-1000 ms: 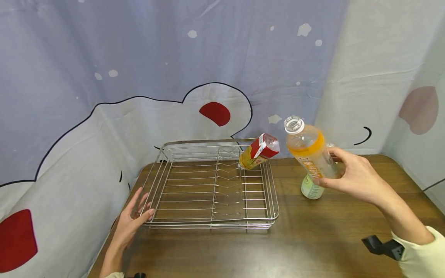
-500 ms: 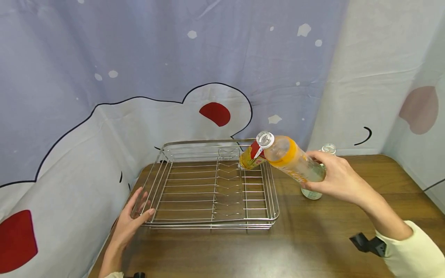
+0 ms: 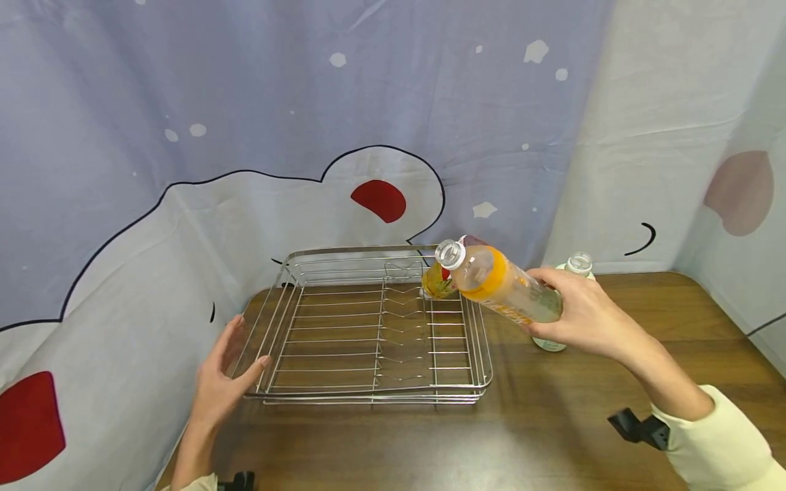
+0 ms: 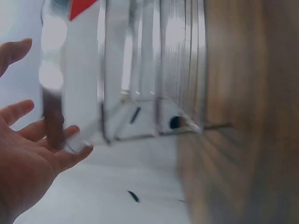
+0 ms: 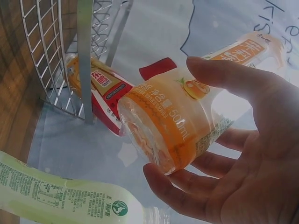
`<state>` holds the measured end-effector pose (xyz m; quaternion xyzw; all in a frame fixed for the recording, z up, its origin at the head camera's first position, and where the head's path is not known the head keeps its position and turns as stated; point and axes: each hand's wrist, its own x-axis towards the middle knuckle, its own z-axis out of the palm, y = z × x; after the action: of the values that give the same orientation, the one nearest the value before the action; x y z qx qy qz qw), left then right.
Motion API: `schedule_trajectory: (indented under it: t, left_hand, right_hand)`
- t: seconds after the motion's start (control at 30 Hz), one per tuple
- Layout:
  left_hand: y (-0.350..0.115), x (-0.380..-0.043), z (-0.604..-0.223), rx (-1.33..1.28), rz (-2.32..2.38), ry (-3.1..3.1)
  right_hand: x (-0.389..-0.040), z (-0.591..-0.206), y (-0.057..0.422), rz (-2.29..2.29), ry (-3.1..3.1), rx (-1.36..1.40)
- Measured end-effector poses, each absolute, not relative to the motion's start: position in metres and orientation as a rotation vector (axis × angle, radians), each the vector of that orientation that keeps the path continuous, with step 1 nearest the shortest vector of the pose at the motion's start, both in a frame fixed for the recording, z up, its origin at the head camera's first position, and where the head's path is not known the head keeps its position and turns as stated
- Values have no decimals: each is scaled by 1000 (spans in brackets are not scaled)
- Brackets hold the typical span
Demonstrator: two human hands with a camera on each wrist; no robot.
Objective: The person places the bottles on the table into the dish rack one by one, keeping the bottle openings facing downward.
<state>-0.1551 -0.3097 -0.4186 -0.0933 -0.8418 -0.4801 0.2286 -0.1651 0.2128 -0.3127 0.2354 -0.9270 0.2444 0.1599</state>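
Observation:
My right hand (image 3: 580,314) grips an empty-looking clear plastic bottle (image 3: 510,290) with an orange label, tilted, its uncapped mouth pointing up and left. It is held above the right side of a wire dish rack (image 3: 368,394). Behind it, a red and yellow drink bottle (image 3: 437,281) leans mouth-down in the rack's back right corner, partly covered in the head view. The left hand (image 3: 217,378) is at the rack's left end, fingers spread around the top rail (image 4: 52,88); whether they touch it is unclear.
A pale green bottle (image 3: 579,264) stands uncapped on the wooden table (image 3: 381,450) right of the rack, partly behind my right hand. A patterned curtain (image 3: 264,211) hangs close behind the rack and along the left side.
My right hand has carried the orange-labelled bottle left and tipped it further over, now in front of the red and yellow bottle. The left hand has shifted slightly left and up.

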Motion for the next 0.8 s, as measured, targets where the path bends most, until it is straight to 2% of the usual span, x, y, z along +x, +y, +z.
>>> schedule_trajectory:
  t: [0.33, 0.8]
  left_hand:
    - [-285, -157, -392, -550, -1316, -2155]
    - [-243, -161, -376, -883, -1542, -2037]
  right_hand:
    - [-166, -312, 208, 709, -2683, 686]
    - [-166, -315, 201, 640, -2685, 691]
